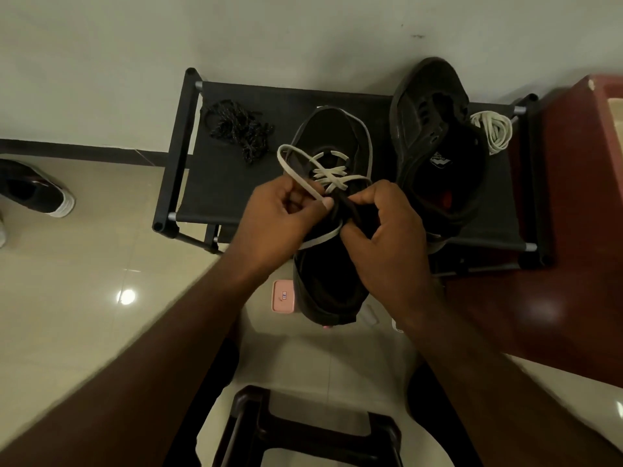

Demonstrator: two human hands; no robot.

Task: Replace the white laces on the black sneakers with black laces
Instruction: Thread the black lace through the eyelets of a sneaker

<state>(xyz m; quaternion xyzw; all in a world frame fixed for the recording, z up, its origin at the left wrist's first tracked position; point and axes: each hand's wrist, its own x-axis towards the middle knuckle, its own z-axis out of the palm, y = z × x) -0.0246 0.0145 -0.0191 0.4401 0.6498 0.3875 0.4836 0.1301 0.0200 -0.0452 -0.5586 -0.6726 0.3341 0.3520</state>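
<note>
A black sneaker (328, 136) with its toe pointing away lies half on the black fabric rack (222, 183), its heel hanging over the near edge. A white lace (332, 173) is still threaded through its upper eyelets. My left hand (279, 214) pinches a loose loop of that white lace. My right hand (387, 230) grips the sneaker's tongue and side. A second black sneaker (435, 136) without a lace lies on its side to the right. A coiled white lace (494, 131) sits beside it. Black laces (239, 129) lie bundled at the rack's back left.
A dark red cabinet (573, 214) stands right of the rack. A pink box (284, 295) lies on the tiled floor under the sneaker. Another shoe (37, 190) sits on the floor at the left. A dark stool (303, 429) is below me.
</note>
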